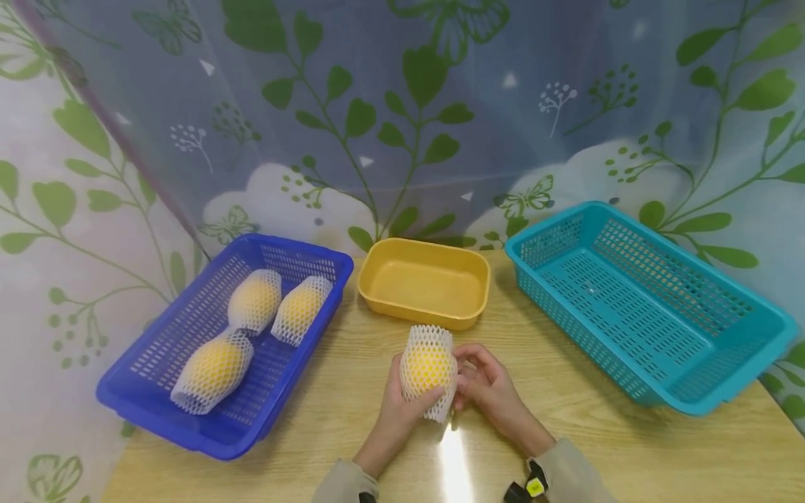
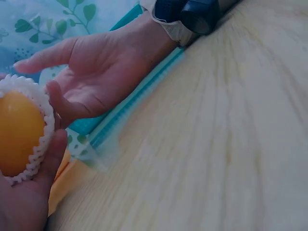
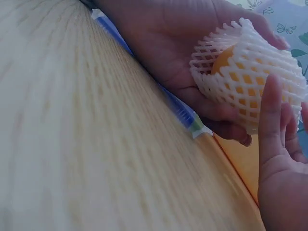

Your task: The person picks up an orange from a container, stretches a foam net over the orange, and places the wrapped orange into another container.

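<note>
In the head view my left hand (image 1: 402, 398) grips a yellow fruit, likely a mango, in a white foam net sleeve (image 1: 429, 367), its thumb across the front. The sleeve's open end shows the fruit's smooth skin (image 2: 19, 132) in the left wrist view. My right hand (image 1: 493, 391) is at the fruit's right side, fingers touching or very near the net. From the right wrist, one straight finger of that right hand (image 3: 281, 178) lies against the mesh. Three more netted yellow fruits (image 1: 254, 302) lie in the blue basket (image 1: 277, 391) on the left.
A yellow tub (image 1: 423, 314) stands just beyond the held fruit, with nothing in it. On the right is a teal perforated basket (image 1: 566, 328), also holding nothing. The wooden table (image 1: 327, 419) meets a leaf-patterned curtain (image 1: 402, 140) at the back.
</note>
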`<state>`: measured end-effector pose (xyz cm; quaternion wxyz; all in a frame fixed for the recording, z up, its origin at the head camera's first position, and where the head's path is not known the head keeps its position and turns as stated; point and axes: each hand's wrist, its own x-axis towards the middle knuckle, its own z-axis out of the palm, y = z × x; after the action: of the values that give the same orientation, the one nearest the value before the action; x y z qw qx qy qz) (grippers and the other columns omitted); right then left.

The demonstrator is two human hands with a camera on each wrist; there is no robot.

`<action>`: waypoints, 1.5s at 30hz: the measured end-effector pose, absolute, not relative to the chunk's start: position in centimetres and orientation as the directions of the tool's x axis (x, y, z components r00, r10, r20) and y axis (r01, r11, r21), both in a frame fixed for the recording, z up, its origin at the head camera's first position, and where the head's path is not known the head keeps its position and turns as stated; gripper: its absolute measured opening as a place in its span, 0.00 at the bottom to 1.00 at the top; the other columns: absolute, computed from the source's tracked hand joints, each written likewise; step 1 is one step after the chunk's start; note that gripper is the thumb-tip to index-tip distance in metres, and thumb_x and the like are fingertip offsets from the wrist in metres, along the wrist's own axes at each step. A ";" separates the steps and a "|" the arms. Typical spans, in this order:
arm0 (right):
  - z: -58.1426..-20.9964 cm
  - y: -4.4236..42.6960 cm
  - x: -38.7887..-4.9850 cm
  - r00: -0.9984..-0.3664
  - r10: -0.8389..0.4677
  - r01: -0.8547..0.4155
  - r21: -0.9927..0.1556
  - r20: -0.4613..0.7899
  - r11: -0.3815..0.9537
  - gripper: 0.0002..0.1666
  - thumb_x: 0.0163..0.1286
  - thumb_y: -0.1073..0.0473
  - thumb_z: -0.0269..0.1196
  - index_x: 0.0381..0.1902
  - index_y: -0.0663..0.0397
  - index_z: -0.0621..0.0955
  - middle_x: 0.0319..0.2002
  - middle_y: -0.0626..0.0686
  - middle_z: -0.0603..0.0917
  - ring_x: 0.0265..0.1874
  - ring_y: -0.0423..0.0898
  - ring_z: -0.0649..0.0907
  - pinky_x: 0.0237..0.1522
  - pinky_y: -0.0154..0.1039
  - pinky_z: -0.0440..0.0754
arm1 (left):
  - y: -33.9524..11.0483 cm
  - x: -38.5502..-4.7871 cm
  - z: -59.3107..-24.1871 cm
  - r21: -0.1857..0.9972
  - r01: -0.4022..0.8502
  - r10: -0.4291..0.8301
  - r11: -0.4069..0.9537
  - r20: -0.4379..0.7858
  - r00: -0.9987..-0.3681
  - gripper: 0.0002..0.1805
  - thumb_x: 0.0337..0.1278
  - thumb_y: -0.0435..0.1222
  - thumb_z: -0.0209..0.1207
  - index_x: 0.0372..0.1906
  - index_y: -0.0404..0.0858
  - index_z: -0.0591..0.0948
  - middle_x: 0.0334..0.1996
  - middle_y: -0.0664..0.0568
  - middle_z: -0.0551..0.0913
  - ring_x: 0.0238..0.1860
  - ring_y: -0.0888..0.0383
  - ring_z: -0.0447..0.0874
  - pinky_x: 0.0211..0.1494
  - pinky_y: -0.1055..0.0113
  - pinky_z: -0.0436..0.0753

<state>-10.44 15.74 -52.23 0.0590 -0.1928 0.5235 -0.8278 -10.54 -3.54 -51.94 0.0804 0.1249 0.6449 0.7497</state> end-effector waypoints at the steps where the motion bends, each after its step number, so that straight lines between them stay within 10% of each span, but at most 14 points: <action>1: -52.1 15.7 -10.4 -0.916 -0.301 -0.108 -0.886 0.265 -0.452 0.17 0.74 0.72 0.51 0.58 0.58 0.71 0.44 0.52 0.77 0.32 0.40 0.80 0.28 0.33 0.83 | -3.5 -10.6 -51.9 0.987 0.024 0.270 -0.157 0.066 -0.961 0.38 0.53 0.36 0.68 0.68 0.38 0.63 0.56 0.44 0.73 0.54 0.52 0.75 0.57 0.62 0.77; 14: -48.9 14.6 -10.9 -0.934 0.028 -0.357 -0.924 0.357 -0.134 0.10 0.75 0.69 0.52 0.38 0.75 0.75 0.26 0.60 0.77 0.23 0.47 0.77 0.25 0.38 0.80 | -4.1 -10.0 -49.2 0.941 -0.145 0.294 -0.307 -0.051 -0.954 0.42 0.49 0.31 0.67 0.70 0.39 0.62 0.55 0.43 0.73 0.53 0.50 0.77 0.56 0.57 0.80; 27: -44.8 9.7 -12.2 -0.806 -0.054 -0.498 -0.625 0.589 0.601 0.03 0.68 0.63 0.62 0.37 0.54 0.77 0.33 0.50 0.79 0.35 0.48 0.78 0.39 0.44 0.76 | -11.8 -7.6 -39.9 0.927 -0.135 0.216 -0.349 -0.061 -0.974 0.39 0.53 0.26 0.57 0.71 0.34 0.57 0.51 0.43 0.75 0.49 0.53 0.79 0.52 0.61 0.82; 45: -43.1 -1.3 -13.2 -0.907 -0.249 -0.393 -0.474 0.338 0.788 0.21 0.75 0.36 0.49 0.41 0.47 0.70 0.39 0.46 0.71 0.44 0.47 0.72 0.44 0.42 0.67 | -24.1 -8.2 -37.7 0.887 -0.029 -0.193 0.461 0.069 -0.979 0.42 0.50 0.34 0.73 0.69 0.42 0.63 0.55 0.48 0.71 0.45 0.63 0.74 0.40 0.74 0.79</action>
<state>-13.22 -1.25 -43.07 -0.1299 -0.1714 0.9365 -0.2771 -8.19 -24.06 -37.69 -0.0799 -0.0652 0.8509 0.5151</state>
